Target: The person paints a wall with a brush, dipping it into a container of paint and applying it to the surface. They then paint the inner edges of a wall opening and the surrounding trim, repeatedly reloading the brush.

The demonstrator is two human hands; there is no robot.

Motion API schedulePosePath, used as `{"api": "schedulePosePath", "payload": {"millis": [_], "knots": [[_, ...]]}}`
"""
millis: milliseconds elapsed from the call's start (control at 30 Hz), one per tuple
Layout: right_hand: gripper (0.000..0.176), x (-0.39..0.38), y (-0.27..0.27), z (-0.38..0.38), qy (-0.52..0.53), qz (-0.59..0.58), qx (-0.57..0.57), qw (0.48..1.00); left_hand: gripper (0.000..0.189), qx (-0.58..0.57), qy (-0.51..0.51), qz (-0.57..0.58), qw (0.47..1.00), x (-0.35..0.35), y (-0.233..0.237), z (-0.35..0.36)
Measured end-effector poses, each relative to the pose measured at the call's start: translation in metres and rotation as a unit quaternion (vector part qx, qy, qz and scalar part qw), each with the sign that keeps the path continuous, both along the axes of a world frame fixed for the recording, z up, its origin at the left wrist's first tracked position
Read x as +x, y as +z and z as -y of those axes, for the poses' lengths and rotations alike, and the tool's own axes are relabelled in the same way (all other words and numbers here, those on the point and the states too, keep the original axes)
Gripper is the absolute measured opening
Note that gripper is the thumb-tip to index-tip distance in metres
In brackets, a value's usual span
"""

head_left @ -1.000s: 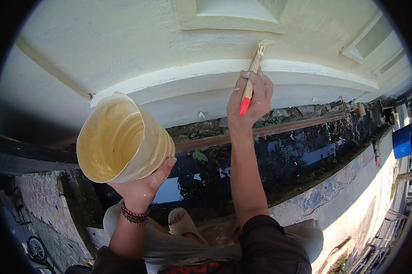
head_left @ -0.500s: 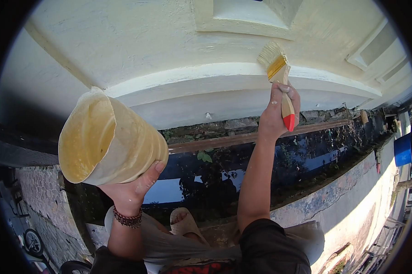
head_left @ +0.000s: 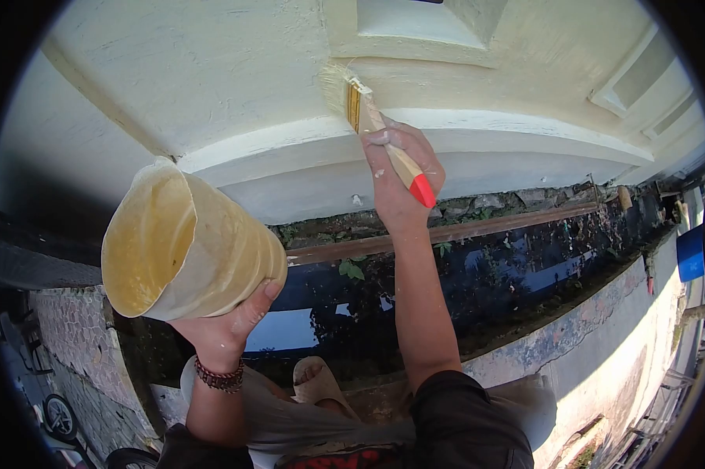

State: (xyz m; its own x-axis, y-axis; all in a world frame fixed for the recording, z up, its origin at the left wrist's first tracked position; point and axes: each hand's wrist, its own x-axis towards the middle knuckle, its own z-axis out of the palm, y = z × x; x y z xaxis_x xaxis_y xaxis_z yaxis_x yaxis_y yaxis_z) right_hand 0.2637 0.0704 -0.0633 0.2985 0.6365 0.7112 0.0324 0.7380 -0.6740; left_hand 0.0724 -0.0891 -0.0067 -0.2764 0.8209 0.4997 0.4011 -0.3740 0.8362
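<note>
On wall (head_left: 211,62), brush (head_left: 360,109) now further left, bucket (head_left: 211,250) approx same

Red-tipped paintbrush (head_left: 376,133), bristles on cream wall (head_left: 211,78); yellowed bucket (head_left: 204,250) tilted leftward.

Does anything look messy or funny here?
Yes. The paint tub in the left hand is tipped sideways, its rim bent out of shape and coated in cream paint. Paint specks dot the right hand holding the brush.

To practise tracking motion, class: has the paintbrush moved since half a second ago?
Yes. The paintbrush in the right hand swept left, from under the right corner of the recessed panel to under its left corner.
</note>
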Motion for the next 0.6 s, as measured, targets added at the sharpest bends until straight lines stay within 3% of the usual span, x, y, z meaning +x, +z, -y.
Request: {"api": "schedulePosePath", "payload": {"millis": [67,167,267,300,367,500,533,600], "knots": [[0.013,0.04,0.006,-0.007,-0.061,-0.071,-0.094,0.991,0.097,0.035,0.041,0.019,0.998,0.007,0.003,-0.003],[0.012,0.069,0.001,-0.011,-0.127,-0.12,-0.066,0.982,0.099,0.024,0.048,0.029,0.998,0.004,0.002,-0.001],[0.012,0.072,-0.002,-0.013,-0.349,-0.032,0.051,0.935,0.098,0.031,0.052,0.01,0.998,0.0,-0.001,-0.002],[0.012,0.065,0.001,-0.017,-0.346,-0.034,0.052,0.936,0.098,0.033,0.055,0.008,0.998,-0.003,-0.001,-0.002],[0.018,0.039,0.006,-0.02,-0.357,0.127,0.037,0.925,0.098,0.029,0.004,-0.028,0.999,-0.009,-0.002,-0.001],[0.028,-0.032,0.013,0.003,-0.19,0.143,0.075,0.969,0.1,0.038,0.0,-0.021,0.999,-0.01,-0.002,-0.002],[0.028,-0.043,0.012,0.009,-0.193,0.141,0.072,0.968,0.101,0.022,0.01,-0.01,1.0,-0.009,-0.001,-0.002],[0.028,-0.056,0.011,0.015,-0.038,0.099,0.098,0.99,0.102,0.005,0.019,-0.001,1.0,-0.009,0.002,-0.003]]}}
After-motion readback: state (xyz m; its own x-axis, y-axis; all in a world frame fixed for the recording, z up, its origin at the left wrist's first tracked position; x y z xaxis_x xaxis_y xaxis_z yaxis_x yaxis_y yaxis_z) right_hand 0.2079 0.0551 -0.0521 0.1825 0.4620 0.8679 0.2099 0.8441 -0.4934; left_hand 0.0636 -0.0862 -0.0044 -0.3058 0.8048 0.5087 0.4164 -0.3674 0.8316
